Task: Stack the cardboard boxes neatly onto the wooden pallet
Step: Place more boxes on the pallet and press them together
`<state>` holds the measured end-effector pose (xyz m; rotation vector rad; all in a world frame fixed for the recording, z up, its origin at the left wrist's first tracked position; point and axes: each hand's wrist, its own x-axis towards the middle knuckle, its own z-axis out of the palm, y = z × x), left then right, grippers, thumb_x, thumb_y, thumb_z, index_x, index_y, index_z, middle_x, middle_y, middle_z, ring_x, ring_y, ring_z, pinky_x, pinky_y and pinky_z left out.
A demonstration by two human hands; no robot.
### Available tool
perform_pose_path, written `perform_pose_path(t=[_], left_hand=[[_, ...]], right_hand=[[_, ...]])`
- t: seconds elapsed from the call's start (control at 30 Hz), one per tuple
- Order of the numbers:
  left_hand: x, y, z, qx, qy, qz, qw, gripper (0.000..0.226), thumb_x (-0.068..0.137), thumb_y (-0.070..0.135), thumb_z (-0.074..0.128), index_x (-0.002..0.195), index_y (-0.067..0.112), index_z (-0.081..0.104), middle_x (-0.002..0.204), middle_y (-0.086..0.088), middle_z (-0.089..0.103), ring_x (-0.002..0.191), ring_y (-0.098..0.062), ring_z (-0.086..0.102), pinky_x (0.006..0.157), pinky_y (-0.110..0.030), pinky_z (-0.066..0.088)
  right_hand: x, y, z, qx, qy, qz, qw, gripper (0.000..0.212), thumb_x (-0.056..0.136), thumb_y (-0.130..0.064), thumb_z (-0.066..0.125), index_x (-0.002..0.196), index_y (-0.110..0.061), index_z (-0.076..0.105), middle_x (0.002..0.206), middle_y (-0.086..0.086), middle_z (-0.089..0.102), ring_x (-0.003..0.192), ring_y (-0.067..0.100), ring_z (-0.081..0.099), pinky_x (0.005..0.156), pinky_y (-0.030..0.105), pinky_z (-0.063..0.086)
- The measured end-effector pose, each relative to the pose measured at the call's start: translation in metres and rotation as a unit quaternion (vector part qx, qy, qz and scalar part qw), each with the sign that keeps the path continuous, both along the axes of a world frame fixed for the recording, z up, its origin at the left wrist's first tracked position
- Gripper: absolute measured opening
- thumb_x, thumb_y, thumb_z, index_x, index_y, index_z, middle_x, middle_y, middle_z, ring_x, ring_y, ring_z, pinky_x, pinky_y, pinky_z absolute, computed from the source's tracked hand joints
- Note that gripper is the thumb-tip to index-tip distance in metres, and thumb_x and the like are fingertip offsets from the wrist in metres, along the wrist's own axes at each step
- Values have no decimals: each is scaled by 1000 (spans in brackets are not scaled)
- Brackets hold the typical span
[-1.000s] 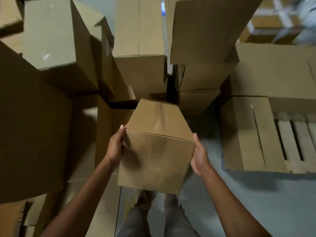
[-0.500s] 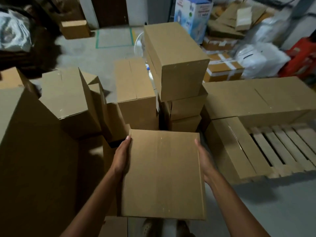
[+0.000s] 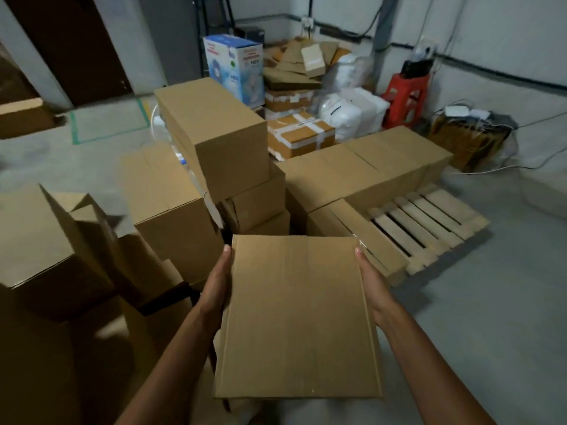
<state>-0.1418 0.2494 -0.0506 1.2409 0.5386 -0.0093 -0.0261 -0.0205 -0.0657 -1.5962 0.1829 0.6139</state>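
Observation:
I carry a plain cardboard box (image 3: 297, 317) in front of me, its top face towards the camera. My left hand (image 3: 216, 283) presses flat against its left side and my right hand (image 3: 371, 286) against its right side, fingers straight. The wooden pallet (image 3: 429, 222) lies on the floor ahead to the right, its near slats bare. A row of cardboard boxes (image 3: 368, 170) sits along the pallet's far edge, and one more box (image 3: 359, 234) lies on its left end.
A leaning stack of boxes (image 3: 214, 139) stands straight ahead. More loose boxes (image 3: 165, 194) crowd the left side. Taped parcels (image 3: 297, 133), white bags (image 3: 352, 108), a red stool (image 3: 405, 96) and floor cables (image 3: 521, 167) line the back wall. Grey floor (image 3: 475, 302) lies right of me.
The box has come up from low near the floor to chest height, now showing its top face. My view has lifted, revealing the room and pallet. Both hands keep their places on its sides.

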Motion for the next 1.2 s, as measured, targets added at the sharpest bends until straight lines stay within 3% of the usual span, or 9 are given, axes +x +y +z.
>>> perform_pose_path(t=[0.17, 0.23, 0.37, 0.43, 0.63, 0.83, 0.97, 1.07, 1.2], left_hand=[[37, -81, 9, -128, 19, -30, 991, 74, 98, 66, 35, 126, 6, 68, 101, -21, 69, 82, -32, 70, 70, -40, 58], [53, -121, 11, -176, 43, -38, 983, 79, 94, 71, 39, 115, 3, 74, 97, -21, 69, 78, -33, 68, 74, -42, 56], [85, -203, 10, -200, 69, -65, 975, 83, 91, 72, 45, 135, 3, 59, 107, -22, 67, 83, -33, 69, 73, -44, 55], [103, -246, 9, -197, 79, -78, 974, 78, 92, 70, 47, 135, 5, 58, 109, -21, 69, 83, -32, 70, 71, -43, 55], [151, -354, 14, -186, 79, -143, 969, 68, 98, 64, 40, 111, 6, 73, 97, -18, 71, 77, -29, 70, 67, -38, 58], [220, -420, 17, -154, 99, -166, 969, 70, 95, 62, 48, 137, 6, 60, 107, -19, 67, 86, -31, 66, 79, -41, 54], [279, -455, 10, -174, 96, -193, 961, 68, 98, 60, 47, 136, 5, 59, 100, -16, 68, 79, -29, 67, 70, -37, 58], [329, -482, 4, -186, 81, -208, 957, 65, 100, 59, 40, 123, 3, 62, 85, -15, 69, 66, -27, 68, 56, -33, 58], [405, -513, -3, -194, 77, -209, 955, 65, 101, 61, 38, 125, 4, 58, 78, -13, 69, 62, -26, 68, 56, -33, 56]], right_hand=[[5, -100, 14, 15, 4, -48, 999, 59, 95, -71, 41, 123, -28, 70, 112, 3, 76, 108, 24, 71, 105, 52, 49], [5, -146, 22, 15, -1, -76, 997, 52, 99, -63, 41, 117, -25, 72, 105, 2, 78, 103, 24, 72, 100, 47, 52], [8, -235, 28, 8, -18, -119, 993, 48, 99, -59, 47, 114, -21, 73, 102, 4, 78, 98, 23, 73, 91, 40, 57], [11, -278, 31, -3, -22, -142, 990, 48, 98, -61, 48, 111, -22, 73, 99, 2, 78, 95, 21, 74, 86, 37, 58], [34, -383, 33, -29, -30, -194, 980, 54, 94, -69, 48, 113, -26, 74, 106, 2, 77, 102, 23, 72, 99, 49, 53], [77, -446, 29, -31, -22, -246, 968, 55, 94, -66, 50, 119, -21, 72, 109, 6, 76, 101, 24, 72, 99, 47, 54], [124, -477, 23, -30, -20, -266, 963, 51, 93, -67, 50, 111, -25, 73, 107, 5, 76, 100, 25, 72, 98, 46, 55], [174, -499, 18, -32, -24, -279, 959, 50, 95, -64, 50, 107, -22, 74, 106, 6, 76, 98, 24, 73, 97, 44, 55], [249, -528, 18, -50, -27, -288, 956, 60, 92, -67, 53, 122, -19, 72, 107, 4, 77, 101, 25, 72, 101, 47, 53]])
